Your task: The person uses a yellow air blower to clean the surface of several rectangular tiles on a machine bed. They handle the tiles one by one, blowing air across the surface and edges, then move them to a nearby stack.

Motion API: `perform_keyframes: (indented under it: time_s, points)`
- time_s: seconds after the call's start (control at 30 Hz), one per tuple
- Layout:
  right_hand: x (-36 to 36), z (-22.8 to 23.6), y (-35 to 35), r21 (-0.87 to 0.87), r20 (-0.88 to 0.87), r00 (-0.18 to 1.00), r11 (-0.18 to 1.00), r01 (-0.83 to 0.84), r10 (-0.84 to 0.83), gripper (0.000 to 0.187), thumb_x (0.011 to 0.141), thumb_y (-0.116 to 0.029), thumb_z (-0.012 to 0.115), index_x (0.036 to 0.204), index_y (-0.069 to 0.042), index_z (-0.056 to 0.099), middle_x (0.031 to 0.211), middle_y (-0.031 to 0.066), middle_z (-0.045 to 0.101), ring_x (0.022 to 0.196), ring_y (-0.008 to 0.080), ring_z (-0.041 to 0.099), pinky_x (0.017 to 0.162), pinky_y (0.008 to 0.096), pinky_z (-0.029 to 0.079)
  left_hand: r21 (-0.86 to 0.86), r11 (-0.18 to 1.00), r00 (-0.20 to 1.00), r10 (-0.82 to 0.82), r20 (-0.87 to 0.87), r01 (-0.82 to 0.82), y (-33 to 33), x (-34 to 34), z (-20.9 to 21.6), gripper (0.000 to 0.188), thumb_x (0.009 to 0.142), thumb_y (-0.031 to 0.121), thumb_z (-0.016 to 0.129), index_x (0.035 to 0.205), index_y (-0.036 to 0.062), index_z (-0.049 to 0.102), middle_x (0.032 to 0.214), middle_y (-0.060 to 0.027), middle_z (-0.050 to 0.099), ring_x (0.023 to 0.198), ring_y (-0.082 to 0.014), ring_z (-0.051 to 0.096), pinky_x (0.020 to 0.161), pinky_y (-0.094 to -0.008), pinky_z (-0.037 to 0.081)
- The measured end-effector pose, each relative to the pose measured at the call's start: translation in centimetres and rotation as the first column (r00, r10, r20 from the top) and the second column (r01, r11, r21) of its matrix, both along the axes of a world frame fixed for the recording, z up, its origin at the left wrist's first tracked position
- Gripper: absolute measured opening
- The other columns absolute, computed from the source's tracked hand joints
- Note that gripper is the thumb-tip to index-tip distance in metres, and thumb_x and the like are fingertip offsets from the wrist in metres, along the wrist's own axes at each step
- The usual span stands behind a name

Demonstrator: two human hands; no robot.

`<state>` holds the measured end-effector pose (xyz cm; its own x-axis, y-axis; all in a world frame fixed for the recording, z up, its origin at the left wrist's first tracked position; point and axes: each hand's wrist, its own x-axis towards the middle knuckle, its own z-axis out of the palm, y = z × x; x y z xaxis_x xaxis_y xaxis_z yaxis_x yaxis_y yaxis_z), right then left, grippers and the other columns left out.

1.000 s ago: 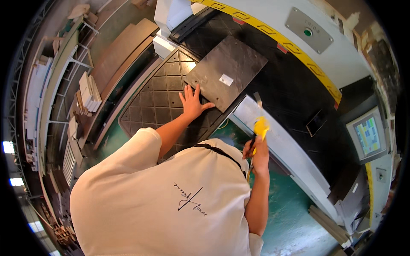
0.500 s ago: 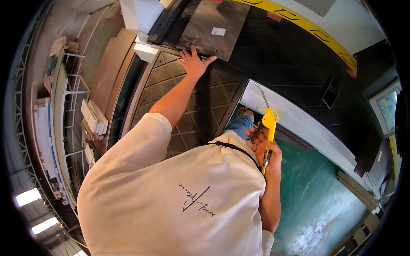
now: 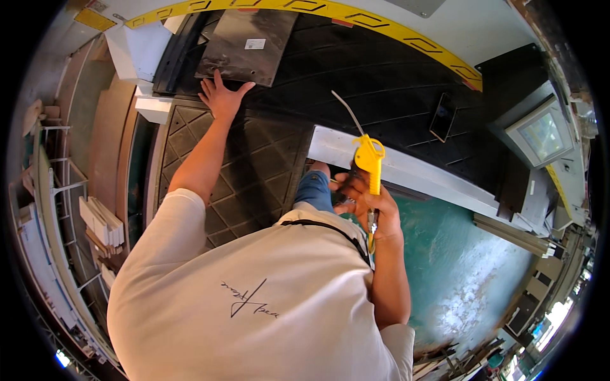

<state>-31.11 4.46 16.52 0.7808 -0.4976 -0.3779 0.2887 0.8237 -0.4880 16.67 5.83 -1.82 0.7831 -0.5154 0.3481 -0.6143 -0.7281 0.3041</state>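
My left hand (image 3: 223, 100) lies with its fingers spread on the near edge of a brown-grey flat panel (image 3: 238, 60). A small white label (image 3: 255, 44) is stuck on that panel, which rests on a black grooved bed (image 3: 330, 70). In front of my waist, my right hand (image 3: 375, 202) is wrapped round a yellow air blow gun (image 3: 368, 162). The gun's thin bent metal nozzle points up and to the left, over the bed's pale front edge. A metal fitting and a yellow hose run down from its handle past my wrist.
A yellow slotted beam (image 3: 318, 9) spans the far side. On the bed's right lies a dark phone-like rectangle (image 3: 443, 117), with a control screen (image 3: 540, 133) beyond. Boards are stacked at left (image 3: 101, 222). The floor (image 3: 457, 254) is green.
The whole view has swung right, so the bed and panel appear farther left. My left hand stays on the panel's edge, and the blow gun remains in my right hand.
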Motion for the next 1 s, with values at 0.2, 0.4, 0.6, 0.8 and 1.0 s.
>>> perform_keyframes:
  time_s: [0.2,0.4,0.6,0.8,1.0]
  points:
    - [4.8,5.7,-2.7,-0.311,-0.020,0.999,0.950,0.019,-0.027,0.077,0.088,-0.009,0.059,0.159,0.001,0.032,0.148,0.0293,0.051,0.137,0.0449,0.054,0.090,0.0508,0.064,-0.001,1.000,1.000,-0.009,-0.029,0.009,0.3,-0.1,0.7,0.128,0.066,0.089,0.073,0.162,0.0126,0.035,0.162,-0.0354,0.035,0.155,-0.0479,0.026,0.123,-0.0674,0.018]
    - [9.3,13.1,-2.7,-0.570,-0.126,0.921,0.787,0.237,-0.369,0.072,0.086,0.006,0.040,0.157,0.005,0.027,0.145,0.0263,0.054,0.138,0.0383,0.055,0.070,0.0439,0.071,-0.048,0.998,0.999,-0.031,-0.013,0.030,0.1,-0.2,0.5,0.132,0.063,0.091,0.073,0.161,0.0099,0.038,0.159,-0.0403,0.035,0.154,-0.0517,0.026,0.123,-0.0680,0.018]
    - [11.5,14.7,-3.5,-0.595,-0.095,0.908,0.755,0.277,-0.408,0.072,0.085,0.008,0.038,0.156,0.004,0.026,0.143,0.0245,0.055,0.137,0.0366,0.056,0.071,0.0452,0.071,-0.011,1.000,0.999,-0.014,-0.052,0.013,0.1,-0.3,1.2,0.132,0.063,0.090,0.073,0.162,0.0113,0.036,0.161,-0.0381,0.033,0.156,-0.0486,0.024,0.125,-0.0644,0.016]
    - [11.7,13.7,-3.9,-0.525,-0.044,0.933,0.803,0.282,-0.357,0.059,0.088,0.009,0.041,0.146,-0.002,0.038,0.136,0.0159,0.055,0.134,0.0281,0.057,0.072,0.0455,0.070,0.006,1.000,0.997,0.004,-0.082,-0.003,0.0,-0.4,1.5,0.131,0.063,0.089,0.075,0.163,0.0135,0.035,0.163,-0.0366,0.032,0.156,-0.0475,0.024,0.126,-0.0629,0.016]
    - [6.3,10.2,-0.6,-0.494,-0.256,0.959,0.869,-0.022,-0.122,0.060,0.089,0.004,0.047,0.149,0.005,0.040,0.135,0.0206,0.062,0.120,0.0288,0.066,0.069,0.0351,0.066,0.005,1.000,1.000,0.006,-0.023,-0.006,0.3,0.0,0.2,0.129,0.063,0.092,0.072,0.161,0.0139,0.038,0.161,-0.0362,0.035,0.155,-0.0479,0.027,0.124,-0.0640,0.020]
